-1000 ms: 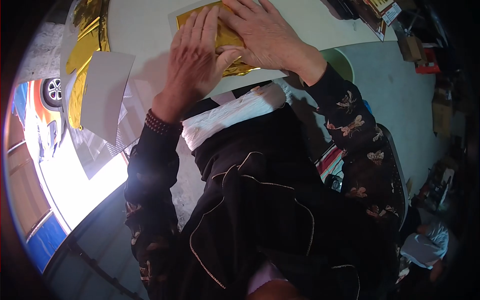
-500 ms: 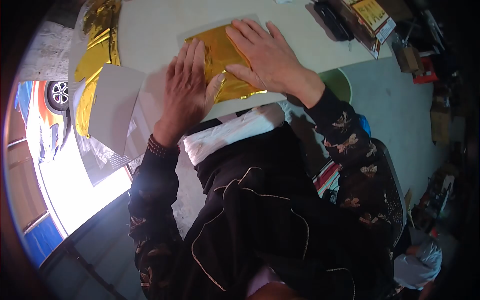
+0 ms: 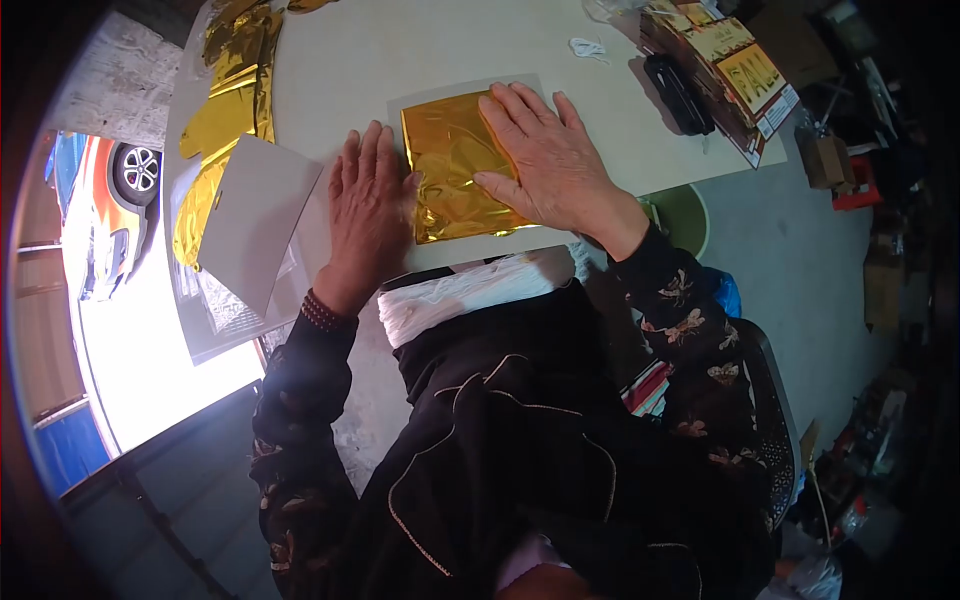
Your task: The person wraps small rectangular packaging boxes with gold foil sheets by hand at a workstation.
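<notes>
A square of shiny gold foil (image 3: 455,165), lightly wrinkled, lies on the table in front of me over a grey sheet whose edge shows behind it. My right hand (image 3: 550,160) rests flat on the foil's right side, fingers stretched out and thumb apart. Along the left edge of the foil is my left hand (image 3: 370,205), its fingers extended on the table and its thumb near the foil's edge. Neither hand grasps anything.
At left lie more gold foil (image 3: 235,90) and a grey card (image 3: 255,220). A black case (image 3: 678,95) and printed boxes (image 3: 745,75) stand at right, with white string (image 3: 588,48) nearby. A green bin (image 3: 690,220) is below the table's right edge. White cloth (image 3: 480,290) covers my lap.
My left hand has slid off the foil to the table at its left. My right hand stays on the foil. The camera view has shifted, showing more of the table's far side.
</notes>
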`<state>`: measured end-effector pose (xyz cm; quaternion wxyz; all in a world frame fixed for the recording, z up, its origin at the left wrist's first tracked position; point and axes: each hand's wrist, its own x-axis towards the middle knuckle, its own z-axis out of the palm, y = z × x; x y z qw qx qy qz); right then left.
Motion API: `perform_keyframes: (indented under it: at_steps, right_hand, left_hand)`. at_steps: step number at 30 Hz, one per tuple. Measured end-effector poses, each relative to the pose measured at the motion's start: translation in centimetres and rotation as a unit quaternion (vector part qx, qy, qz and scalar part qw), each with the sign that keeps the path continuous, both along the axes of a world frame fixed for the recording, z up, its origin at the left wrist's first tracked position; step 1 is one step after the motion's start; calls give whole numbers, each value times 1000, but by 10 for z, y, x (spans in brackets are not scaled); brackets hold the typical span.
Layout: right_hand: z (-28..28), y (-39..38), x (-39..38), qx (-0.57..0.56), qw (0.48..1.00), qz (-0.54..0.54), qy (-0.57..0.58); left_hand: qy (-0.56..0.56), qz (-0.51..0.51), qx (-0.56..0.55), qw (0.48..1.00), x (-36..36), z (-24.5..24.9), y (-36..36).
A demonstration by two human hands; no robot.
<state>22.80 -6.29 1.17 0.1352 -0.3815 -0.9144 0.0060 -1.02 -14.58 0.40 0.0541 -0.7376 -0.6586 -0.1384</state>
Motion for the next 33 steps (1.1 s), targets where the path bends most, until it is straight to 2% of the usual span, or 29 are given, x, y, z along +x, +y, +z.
perform_keyframes:
  at_steps: [3, 6, 9, 12, 18, 33]
  right_hand:
    - [-2, 1, 1, 5, 1000, 1, -1]
    - [-2, 2, 0, 10, 1000, -2, -11]
    - [-11, 5, -1, 30, 999, 0, 16]
    - [-12, 6, -1, 34, 999, -1, 7]
    - [-13, 8, 4, 41, 999, 18, 7]
    - [-23, 15, 34, 71, 996, -48, 24]
  left_hand:
    - [-34, -5, 34, 999, 6, 10, 5]
    - [-100, -106, 114, 983, 22, 18, 16]
    - [-113, -114, 75, 984, 45, 14, 38]
    - [-84, -139, 45, 986, 49, -2, 47]
    - [-44, -186, 74, 979, 39, -3, 46]
    - [-15, -186, 69, 980, 43, -1, 45]
